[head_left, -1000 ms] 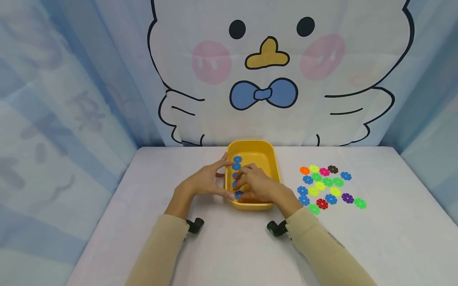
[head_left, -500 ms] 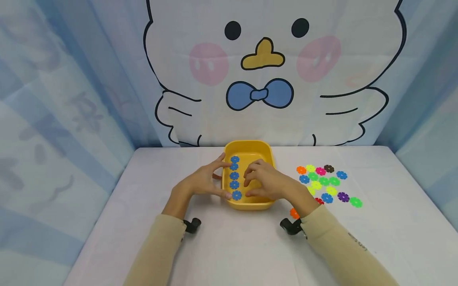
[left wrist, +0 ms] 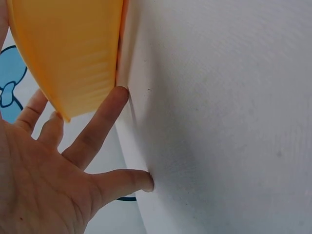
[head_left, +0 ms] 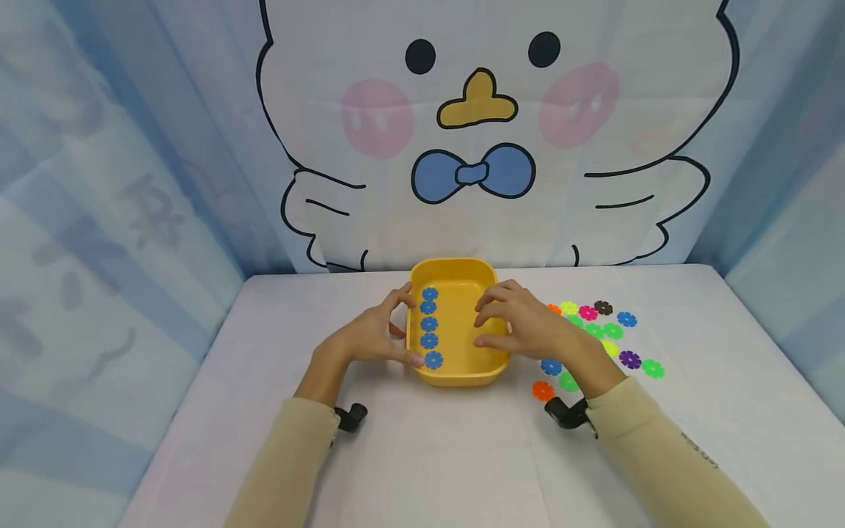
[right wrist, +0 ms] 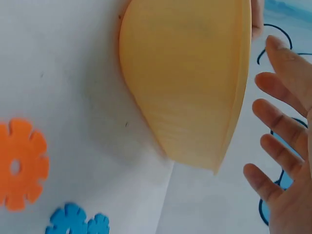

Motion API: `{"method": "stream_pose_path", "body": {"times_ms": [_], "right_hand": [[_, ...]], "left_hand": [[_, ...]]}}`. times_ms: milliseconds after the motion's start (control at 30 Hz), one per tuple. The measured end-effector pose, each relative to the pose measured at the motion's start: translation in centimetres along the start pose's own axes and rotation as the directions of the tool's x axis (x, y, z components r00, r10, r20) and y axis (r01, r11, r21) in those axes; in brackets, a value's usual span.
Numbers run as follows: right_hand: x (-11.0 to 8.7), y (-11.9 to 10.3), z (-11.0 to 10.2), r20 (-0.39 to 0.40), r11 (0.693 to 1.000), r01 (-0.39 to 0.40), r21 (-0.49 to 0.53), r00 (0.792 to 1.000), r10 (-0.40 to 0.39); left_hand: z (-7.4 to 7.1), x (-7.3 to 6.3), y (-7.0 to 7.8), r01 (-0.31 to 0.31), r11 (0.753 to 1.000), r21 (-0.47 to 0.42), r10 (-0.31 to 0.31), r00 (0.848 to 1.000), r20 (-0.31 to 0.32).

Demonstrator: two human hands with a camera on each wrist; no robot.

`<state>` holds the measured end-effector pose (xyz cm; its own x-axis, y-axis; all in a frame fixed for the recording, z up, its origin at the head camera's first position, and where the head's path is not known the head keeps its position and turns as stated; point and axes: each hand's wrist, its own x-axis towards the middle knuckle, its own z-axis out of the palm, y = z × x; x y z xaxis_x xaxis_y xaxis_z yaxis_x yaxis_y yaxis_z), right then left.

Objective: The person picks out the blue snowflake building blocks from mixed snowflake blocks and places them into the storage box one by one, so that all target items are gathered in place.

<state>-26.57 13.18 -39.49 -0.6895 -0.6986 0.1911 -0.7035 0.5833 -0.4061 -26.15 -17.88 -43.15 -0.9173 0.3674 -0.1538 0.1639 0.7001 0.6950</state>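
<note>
Currently, L hand [head_left: 370, 334] grips yellow tray [head_left: 455, 323]; R hand [head_left: 518, 319] is relaxed, empty. Five blue snowflake discs [head_left: 428, 324] are lined inside; mixed-colour discs [head_left: 612, 331] on desk [head_left: 462, 455] prob. left.

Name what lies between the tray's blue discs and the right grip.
The head view shows only bare yellow tray between the blue discs and right grip.

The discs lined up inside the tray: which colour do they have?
All five discs are blue; the head view shows them best.
</note>
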Motion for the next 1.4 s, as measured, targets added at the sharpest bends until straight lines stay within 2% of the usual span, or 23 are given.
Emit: {"method": "stream_pose_path", "body": {"times_ms": [167,367,633,767,933,1133,1400], "right_hand": [[-1.1,1.0,-0.9,-0.058,0.999,-0.033,0.006,0.998,0.033],[-2.9,2.5,-1.8,-0.086,0.997,-0.073,-0.010,0.994,0.072],[-4.5,4.0,-2.2,-0.137,0.995,-0.091,-0.028,0.987,0.086],[-5.0,5.0,-2.3,-0.154,0.993,-0.116,-0.029,0.982,0.110],[-5.9,6.1,-2.5,-0.148,0.978,-0.207,-0.032,0.969,0.200],[-7.0,7.5,-2.9,-0.133,0.949,-0.313,-0.044,0.943,0.305],[-8.8,9.8,-3.2,-0.149,0.932,-0.362,-0.003,0.922,0.358]], "left_hand": [[0.1,0.0,-0.1,0.009,1.000,0.005,-0.009,1.000,-0.005],[0.1,-0.1,0.0,0.038,0.999,0.013,-0.038,0.999,0.004],[-0.2,-0.1,0.0,0.074,0.997,0.032,-0.074,0.997,0.011],[-0.2,-0.1,-0.2,0.070,0.997,0.024,-0.070,0.997,0.011],[-0.1,-0.1,-0.2,0.069,0.997,0.019,-0.069,0.997,0.013],[-0.1,0.0,-0.1,0.081,0.996,0.033,-0.081,0.997,0.008],[0.1,0.0,0.2,0.063,0.998,0.024,-0.064,0.998,0.018]]}}
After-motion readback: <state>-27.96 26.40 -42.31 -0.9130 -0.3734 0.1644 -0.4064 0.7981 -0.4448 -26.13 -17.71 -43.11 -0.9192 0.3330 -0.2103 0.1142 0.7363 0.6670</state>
